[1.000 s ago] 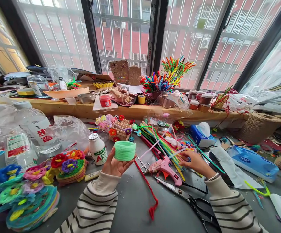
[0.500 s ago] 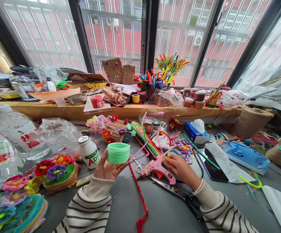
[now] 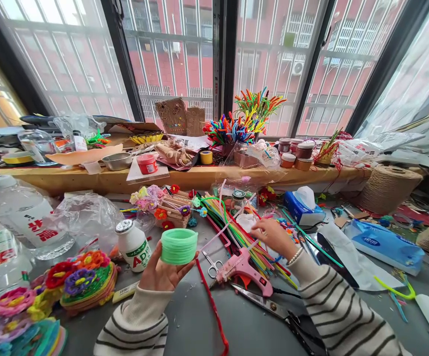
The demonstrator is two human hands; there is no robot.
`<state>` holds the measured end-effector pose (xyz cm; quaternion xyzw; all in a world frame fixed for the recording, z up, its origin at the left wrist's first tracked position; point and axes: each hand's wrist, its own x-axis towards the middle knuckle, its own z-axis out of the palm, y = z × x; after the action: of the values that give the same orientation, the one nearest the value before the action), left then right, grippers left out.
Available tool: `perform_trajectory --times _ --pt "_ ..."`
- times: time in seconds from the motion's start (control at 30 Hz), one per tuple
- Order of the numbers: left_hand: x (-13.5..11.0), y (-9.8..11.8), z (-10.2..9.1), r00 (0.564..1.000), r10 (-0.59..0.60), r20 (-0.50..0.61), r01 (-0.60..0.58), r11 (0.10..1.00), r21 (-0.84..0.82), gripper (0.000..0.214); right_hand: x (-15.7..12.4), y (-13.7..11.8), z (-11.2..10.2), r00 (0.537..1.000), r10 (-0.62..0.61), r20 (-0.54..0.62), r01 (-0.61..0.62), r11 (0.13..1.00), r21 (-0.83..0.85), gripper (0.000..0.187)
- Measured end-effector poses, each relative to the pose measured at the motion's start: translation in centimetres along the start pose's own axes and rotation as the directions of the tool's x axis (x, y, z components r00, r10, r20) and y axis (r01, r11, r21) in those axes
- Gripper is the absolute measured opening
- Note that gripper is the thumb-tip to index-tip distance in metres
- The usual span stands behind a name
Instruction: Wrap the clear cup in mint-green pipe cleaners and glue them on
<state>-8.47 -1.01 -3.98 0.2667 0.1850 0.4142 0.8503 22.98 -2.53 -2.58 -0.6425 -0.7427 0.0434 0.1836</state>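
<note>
On the fingers of my left hand (image 3: 162,277) rests a small mint-green coiled cup (image 3: 179,246), held upright with the thumb against its side. My right hand (image 3: 274,236) is over the bundle of coloured pipe cleaners (image 3: 233,230), fingers apart, with nothing visible in it. Below it lies a pink glue gun (image 3: 246,269), its nozzle pointing left. Small scissors (image 3: 214,267) are beside the nozzle, and large black-handled scissors (image 3: 272,306) lie in front of the gun. A red fuzzy strand (image 3: 212,304) runs toward me from near the cup.
To the left stand a white drink bottle (image 3: 132,247), large clear bottles (image 3: 32,217) and a stack of flower-topped coasters (image 3: 88,279). On the right are a blue tissue box (image 3: 301,207), a tissue pack (image 3: 385,244) and a twine spool (image 3: 388,190). A cluttered ledge (image 3: 195,177) runs behind.
My right hand has moved up and away from beside the glue gun to the pipe cleaners, and its fingers have spread. My left hand still holds the green cup in nearly the same place.
</note>
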Motion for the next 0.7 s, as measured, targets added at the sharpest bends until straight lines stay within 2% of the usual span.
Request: perform_trajectory --times 0.13,0.23,0.37,0.5,0.6,0.7 --pt "0.0 0.0 0.1 1.000 0.014 -0.018 -0.013 1.000 0.002 0.076 -0.2 -3.2 2.0 0.987 -0.109 0.116 0.110 0.994 -0.004 0.019" --pt "0.0 -0.1 0.3 1.000 0.011 -0.027 -0.011 1.000 0.015 0.079 -0.2 -3.9 2.0 0.977 -0.137 0.163 0.141 0.990 -0.015 0.018" --pt "0.1 -0.1 0.2 1.000 -0.002 -0.004 0.003 1.000 0.023 0.076 0.8 -2.7 1.4 0.975 -0.105 0.195 0.118 0.992 -0.051 0.021" --pt "0.2 -0.1 -0.4 0.999 0.002 0.049 -0.004 0.999 0.035 0.068 1.5 -0.9 1.1 0.983 0.009 0.182 0.016 0.991 -0.133 0.024" --pt "0.2 -0.1 -0.7 0.994 -0.005 0.107 0.003 1.000 0.026 0.060 1.3 0.4 0.6 0.985 0.089 0.145 -0.060 0.979 -0.195 0.024" --pt "0.1 -0.1 -0.3 0.994 -0.004 0.110 0.004 1.000 0.001 0.064 0.8 1.7 -0.4 0.984 0.161 0.073 -0.138 0.958 -0.253 0.026"
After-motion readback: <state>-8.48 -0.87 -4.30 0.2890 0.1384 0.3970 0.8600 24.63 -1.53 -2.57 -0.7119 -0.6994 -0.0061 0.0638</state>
